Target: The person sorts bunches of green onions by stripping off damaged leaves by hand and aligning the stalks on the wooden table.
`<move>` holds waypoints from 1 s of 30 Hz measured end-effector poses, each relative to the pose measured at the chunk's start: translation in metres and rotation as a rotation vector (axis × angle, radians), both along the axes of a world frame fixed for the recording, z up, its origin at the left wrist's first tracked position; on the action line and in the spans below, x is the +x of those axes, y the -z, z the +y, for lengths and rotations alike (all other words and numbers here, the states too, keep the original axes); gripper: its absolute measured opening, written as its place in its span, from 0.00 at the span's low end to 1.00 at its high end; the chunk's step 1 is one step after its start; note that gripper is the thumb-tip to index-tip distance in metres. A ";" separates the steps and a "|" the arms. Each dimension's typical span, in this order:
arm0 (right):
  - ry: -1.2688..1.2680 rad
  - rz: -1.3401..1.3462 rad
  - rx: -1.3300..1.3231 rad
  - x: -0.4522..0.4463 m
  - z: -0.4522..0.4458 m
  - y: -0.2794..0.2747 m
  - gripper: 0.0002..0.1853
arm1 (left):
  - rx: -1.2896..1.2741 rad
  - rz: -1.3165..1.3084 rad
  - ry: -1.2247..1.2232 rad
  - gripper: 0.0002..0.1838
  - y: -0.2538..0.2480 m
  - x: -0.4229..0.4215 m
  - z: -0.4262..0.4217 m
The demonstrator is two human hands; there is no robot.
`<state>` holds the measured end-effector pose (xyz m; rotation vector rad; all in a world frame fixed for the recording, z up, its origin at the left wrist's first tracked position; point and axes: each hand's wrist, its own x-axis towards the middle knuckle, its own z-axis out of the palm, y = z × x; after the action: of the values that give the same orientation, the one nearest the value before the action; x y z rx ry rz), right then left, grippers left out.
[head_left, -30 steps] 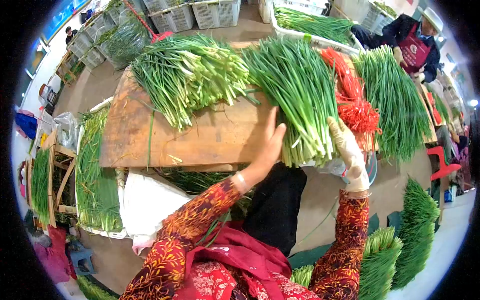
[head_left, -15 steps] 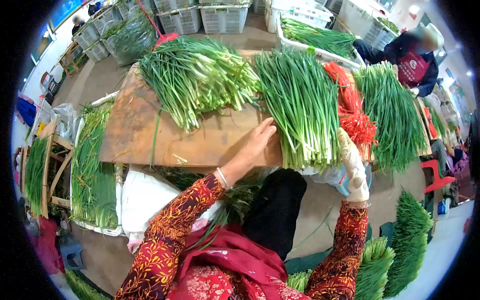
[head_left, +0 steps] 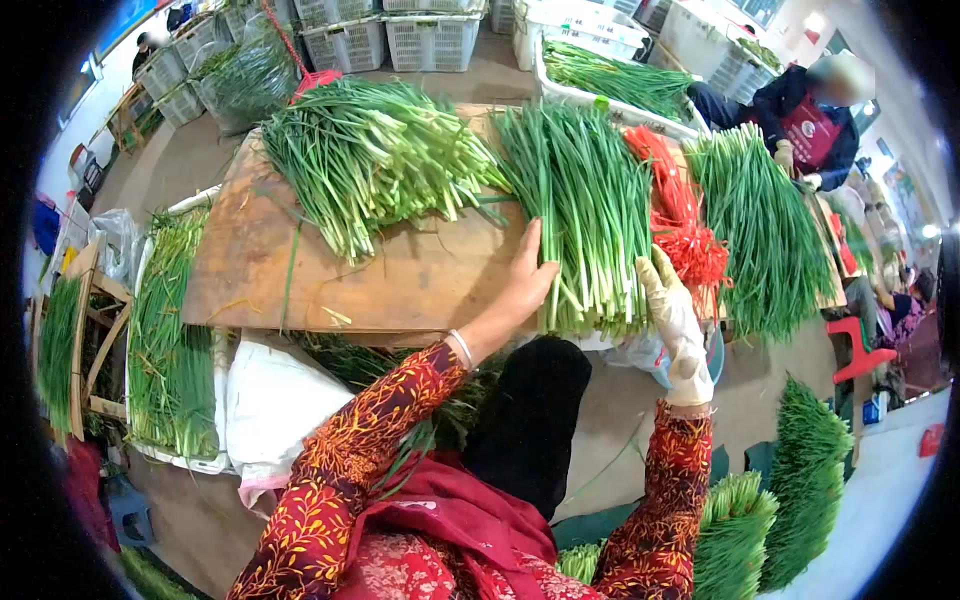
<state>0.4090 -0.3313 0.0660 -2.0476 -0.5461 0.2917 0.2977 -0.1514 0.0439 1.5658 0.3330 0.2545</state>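
Observation:
A pile of green chives (head_left: 592, 205) lies on the wooden board, its pale stem ends toward me. At its left edge is my bare left hand (head_left: 525, 275), thumb and fingers apart and touching the stems. Against the lower right edge rests my gloved right hand (head_left: 676, 315), with fingers extended and partly spread. The pile lies between both hands, and neither hand is closed around it. Just right of it is a bunch of red ties (head_left: 690, 235). A second neat chive pile (head_left: 765, 225) lies beyond the ties; a looser heap (head_left: 385, 165) is at the left.
The wooden board (head_left: 235, 270) spans the area before me. A white crate of chives (head_left: 620, 85) stands behind it, with stacked baskets (head_left: 433, 42) farther back. A co-worker (head_left: 810, 125) is at the right. More chives (head_left: 735, 530) stand at lower right, near a red stool (head_left: 858, 350).
My left hand has moved up against the pile's left edge, with its thumb now spread from the fingers. My right hand stays at the right edge, fingers bent slightly more inward. The view has shifted slightly.

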 end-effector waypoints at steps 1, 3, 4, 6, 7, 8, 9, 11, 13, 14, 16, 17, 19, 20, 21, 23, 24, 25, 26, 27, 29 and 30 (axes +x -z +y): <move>0.020 -0.008 0.020 0.004 0.000 0.004 0.41 | 0.028 -0.031 -0.018 0.35 0.008 0.002 0.001; 0.041 0.021 0.064 0.008 0.004 0.008 0.42 | 0.035 -0.098 -0.055 0.34 0.022 0.010 0.000; 0.058 0.050 0.100 0.012 0.005 0.010 0.43 | 0.034 -0.096 -0.052 0.34 0.022 0.017 -0.007; 0.043 0.033 0.066 0.025 0.009 0.026 0.42 | 0.179 -0.209 -0.286 0.30 0.031 0.035 -0.025; 0.067 -0.017 -0.053 0.025 0.013 0.028 0.41 | 0.467 -0.253 -0.332 0.28 0.037 0.039 -0.025; 0.080 -0.039 -0.112 0.025 0.013 0.028 0.40 | 0.555 -0.275 -0.365 0.27 0.044 0.041 -0.029; 0.093 -0.060 -0.172 0.025 0.014 0.028 0.39 | 0.536 -0.267 -0.359 0.27 0.050 0.043 -0.028; 0.062 -0.040 -0.116 0.024 0.014 0.028 0.39 | 0.513 -0.260 -0.354 0.27 0.049 0.040 -0.023; 0.025 -0.004 0.001 0.021 0.011 0.022 0.40 | 0.372 -0.197 -0.286 0.29 0.045 0.033 -0.014; 0.036 -0.053 0.010 0.017 0.009 0.017 0.39 | 0.372 -0.200 -0.283 0.29 0.042 0.031 -0.009; 0.047 -0.102 0.013 0.006 0.001 0.006 0.38 | 0.209 -0.180 -0.177 0.32 0.035 0.023 0.002; 0.003 -0.153 0.069 -0.001 -0.005 -0.002 0.35 | 0.142 -0.132 -0.126 0.34 0.016 0.010 0.003; 0.046 -0.031 0.168 -0.002 -0.005 -0.008 0.29 | 0.195 -0.039 -0.108 0.34 0.011 0.002 0.011; 0.069 -0.112 0.075 -0.001 -0.009 -0.010 0.27 | 0.255 0.059 -0.083 0.34 0.011 -0.002 0.015; 0.046 -0.153 0.092 -0.005 -0.013 -0.014 0.25 | 0.382 0.022 -0.049 0.34 0.019 -0.005 0.021; -0.008 -0.224 0.152 -0.021 -0.016 -0.029 0.23 | 0.467 -0.046 -0.032 0.33 0.025 -0.008 0.024; -0.015 -0.222 0.149 -0.026 -0.017 -0.029 0.23 | 0.557 -0.118 -0.010 0.32 0.028 -0.009 0.026; -0.063 -0.237 0.167 -0.031 -0.018 -0.030 0.23 | 0.578 -0.175 -0.040 0.28 0.029 -0.006 0.026; -0.110 -0.254 0.185 -0.036 -0.019 -0.034 0.22 | 0.574 -0.173 -0.045 0.28 0.036 -0.001 0.029; -0.118 -0.323 0.130 -0.043 -0.016 -0.039 0.22 | 0.638 -0.192 -0.075 0.26 0.043 0.005 0.033; -0.159 -0.414 0.086 -0.044 -0.016 -0.040 0.21 | 0.542 -0.107 -0.076 0.20 0.031 0.007 0.035; -0.192 -0.499 0.040 -0.045 -0.016 -0.039 0.21 | 0.541 -0.105 -0.075 0.20 0.025 0.007 0.035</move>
<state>0.3644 -0.3469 0.1055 -2.0320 -1.0465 -0.1276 0.3049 -0.1167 0.0186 2.0642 0.2517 0.5152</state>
